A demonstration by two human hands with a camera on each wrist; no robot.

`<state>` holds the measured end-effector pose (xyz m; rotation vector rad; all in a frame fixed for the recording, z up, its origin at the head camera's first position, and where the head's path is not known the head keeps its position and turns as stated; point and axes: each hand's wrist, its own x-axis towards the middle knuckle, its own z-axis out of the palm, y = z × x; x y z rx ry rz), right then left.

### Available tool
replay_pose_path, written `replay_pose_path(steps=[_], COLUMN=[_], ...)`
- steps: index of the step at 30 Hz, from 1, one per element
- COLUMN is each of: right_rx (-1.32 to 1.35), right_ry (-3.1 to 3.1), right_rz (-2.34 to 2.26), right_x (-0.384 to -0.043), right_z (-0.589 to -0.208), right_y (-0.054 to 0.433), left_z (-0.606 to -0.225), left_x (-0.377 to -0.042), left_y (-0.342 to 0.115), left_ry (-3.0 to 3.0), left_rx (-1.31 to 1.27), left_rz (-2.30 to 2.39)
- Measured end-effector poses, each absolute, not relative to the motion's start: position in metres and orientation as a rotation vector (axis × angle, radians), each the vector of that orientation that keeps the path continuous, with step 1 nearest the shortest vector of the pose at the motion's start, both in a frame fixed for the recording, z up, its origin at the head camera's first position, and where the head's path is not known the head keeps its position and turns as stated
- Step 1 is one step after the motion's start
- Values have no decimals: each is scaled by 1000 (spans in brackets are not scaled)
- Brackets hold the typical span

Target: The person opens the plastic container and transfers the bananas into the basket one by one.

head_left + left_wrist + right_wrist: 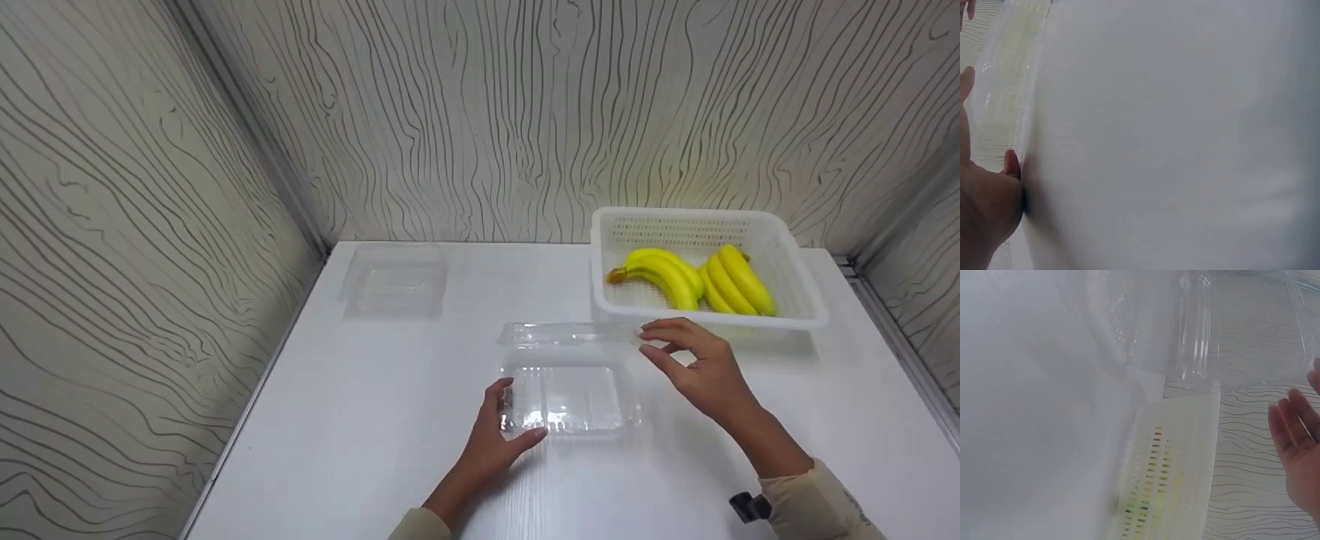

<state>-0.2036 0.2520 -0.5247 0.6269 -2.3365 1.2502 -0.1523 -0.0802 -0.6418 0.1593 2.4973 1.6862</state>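
Observation:
A clear plastic clamshell box (577,401) lies on the white table with its hinged lid (559,334) raised at the back. My left hand (491,435) holds the box's left end, thumb at the front edge and fingers at the far-left corner. In the left wrist view, that hand (988,205) sits low beside the clear box wall. My right hand (697,367) is at the lid's right end, fingertips right at its edge, thumb and fingers apart. The right wrist view has the lid (1258,332) upright, with straight fingers (1292,416) of the right hand beside its corner.
A white perforated basket (709,321) stands behind my right hand, holding two bunches of bananas (664,270). Another clear plastic box (397,281) sits at the back left of the table (360,420). Wood-patterned walls (465,112) enclose the back and sides.

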Motion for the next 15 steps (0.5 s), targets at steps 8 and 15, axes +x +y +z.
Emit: replay_pose_path(steps=[8, 15], right_rx=[716, 788], right_ry=[-2300, -2257], right_rz=[1197, 1161], right_x=[-192, -185], right_z=[-534, -543], right_y=[257, 257], left_z=[-640, -640], left_x=[-151, -152], left_y=[-77, -78], left_ry=[2499, 2506], left_rx=[142, 146], left_rz=[1667, 1682])
